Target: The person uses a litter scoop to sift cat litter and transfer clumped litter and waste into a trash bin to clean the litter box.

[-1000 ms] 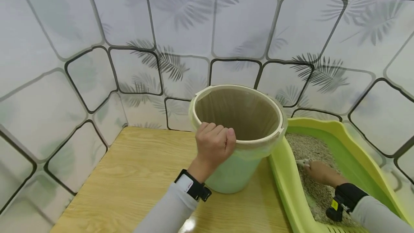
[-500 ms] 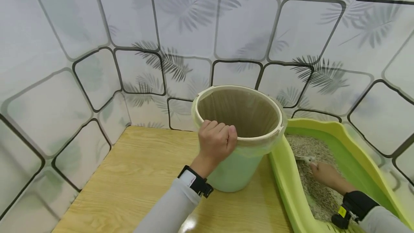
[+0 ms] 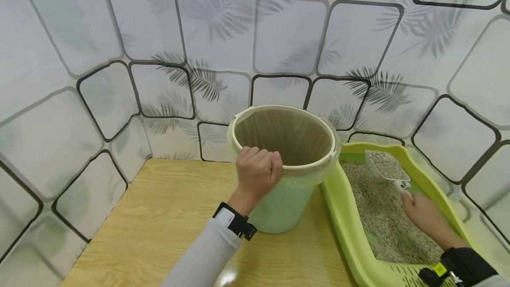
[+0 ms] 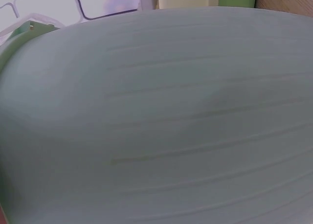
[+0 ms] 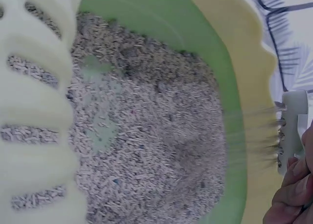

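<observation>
My left hand (image 3: 256, 172) grips the near rim of a pale green bin (image 3: 283, 209) lined with a thin bag. The bin's ribbed wall (image 4: 195, 101) fills the left wrist view, where that hand is out of sight. With my right hand (image 3: 426, 218) I hold the handle of a white litter scoop (image 3: 402, 185), heaped with litter, above a yellow-green litter box (image 3: 345, 216). In the right wrist view, streaks fall from holes in the scoop (image 5: 293, 119) towards the litter (image 5: 151, 141) below. Part of the right hand's fingers (image 5: 293, 194) shows there.
The bin and box stand side by side on a wooden surface (image 3: 179, 216). The box has a high wavy far rim (image 5: 257, 62) and a slotted grate (image 5: 36, 106) at its near end. A patterned curtain (image 3: 291, 34) hangs close behind both.
My right hand has lifted the scoop out of the litter, now loaded, and moved slightly right. The left hand keeps its hold on the bin's rim. The head view has shifted a little.
</observation>
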